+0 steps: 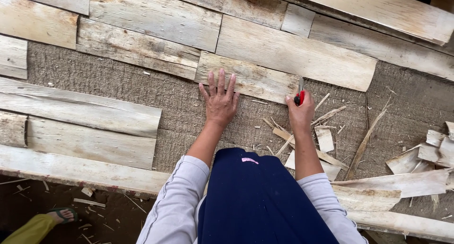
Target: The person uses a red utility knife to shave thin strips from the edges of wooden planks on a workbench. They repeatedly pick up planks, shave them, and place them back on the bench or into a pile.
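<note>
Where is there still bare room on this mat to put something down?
Bare mat lies left of the left hand, between the upper veneer row and the lower-left sheets. A smaller patch sits far right. Around the right hand with the red cutter, offcuts crowd it.

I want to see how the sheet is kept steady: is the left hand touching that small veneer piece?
Touching. The head view shows the left hand flat, fingers spread over the veneer piece's lower edge.

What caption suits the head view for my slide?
Left hand flat on a veneer strip; right hand holds a red utility knife.
</note>
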